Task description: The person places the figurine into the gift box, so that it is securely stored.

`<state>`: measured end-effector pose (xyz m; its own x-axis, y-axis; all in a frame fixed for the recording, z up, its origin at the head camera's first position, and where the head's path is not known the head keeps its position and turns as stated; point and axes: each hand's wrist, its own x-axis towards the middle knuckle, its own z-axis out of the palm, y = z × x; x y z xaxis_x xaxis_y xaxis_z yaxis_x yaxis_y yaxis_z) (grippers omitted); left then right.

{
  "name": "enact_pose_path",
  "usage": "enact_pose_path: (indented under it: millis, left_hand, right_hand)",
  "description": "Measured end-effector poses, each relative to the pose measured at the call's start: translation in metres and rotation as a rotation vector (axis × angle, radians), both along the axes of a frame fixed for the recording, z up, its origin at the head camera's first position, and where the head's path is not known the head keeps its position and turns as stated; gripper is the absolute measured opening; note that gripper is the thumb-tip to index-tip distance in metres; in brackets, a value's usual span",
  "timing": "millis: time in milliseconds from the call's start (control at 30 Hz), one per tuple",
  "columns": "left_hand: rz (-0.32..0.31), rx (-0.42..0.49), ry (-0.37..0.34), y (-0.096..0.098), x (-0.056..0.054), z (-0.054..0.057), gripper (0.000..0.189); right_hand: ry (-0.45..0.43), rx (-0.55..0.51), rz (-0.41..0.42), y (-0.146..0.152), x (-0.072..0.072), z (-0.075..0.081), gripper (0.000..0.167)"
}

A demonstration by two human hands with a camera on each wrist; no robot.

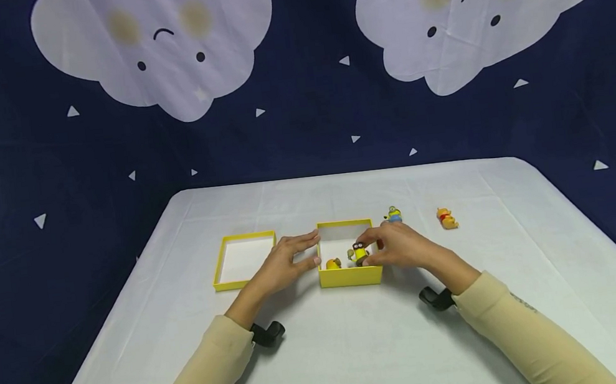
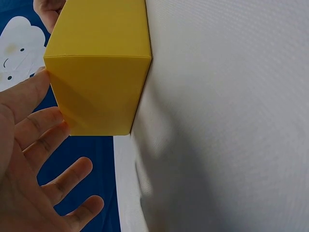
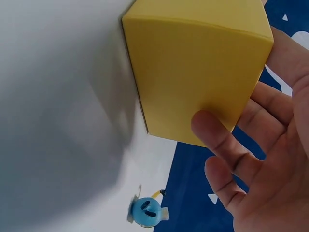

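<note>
The yellow box stands uncovered on the table with a white inside. My right hand reaches over its right wall and holds a minion figure with a dark top between thumb and fingers, inside the box. In the right wrist view, other fingers lie along the box's outer wall; the figure is hidden there. A second small yellow-orange figure sits at the front left of the box, partly hidden by the front wall. My left hand touches the box's left side with spread, relaxed fingers.
Left of the box lies its yellow-rimmed lid, white inside facing up. Behind my right hand is a blue-and-yellow minion figure. Farther right, a Winnie-the-Pooh figure in a red shirt lies on the white table.
</note>
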<state>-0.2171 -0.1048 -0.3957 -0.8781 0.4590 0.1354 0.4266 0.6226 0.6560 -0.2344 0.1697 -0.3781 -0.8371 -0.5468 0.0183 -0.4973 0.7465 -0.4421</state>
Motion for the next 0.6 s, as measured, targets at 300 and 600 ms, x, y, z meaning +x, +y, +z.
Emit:
enact_pose_path:
  millis: [300,600]
  left_hand:
    - [0.006,0.0,0.017,-0.0002,-0.0004,-0.0004,0.05]
    - [-0.004,-0.001,0.027,0.0,0.0005,-0.0011,0.05]
  right_hand:
    - [0.05,0.053,0.037,-0.0035,-0.003,0.0001,0.037]
    - [0.017,0.064,0.06,-0.0061,-0.0015,0.0002,0.034]
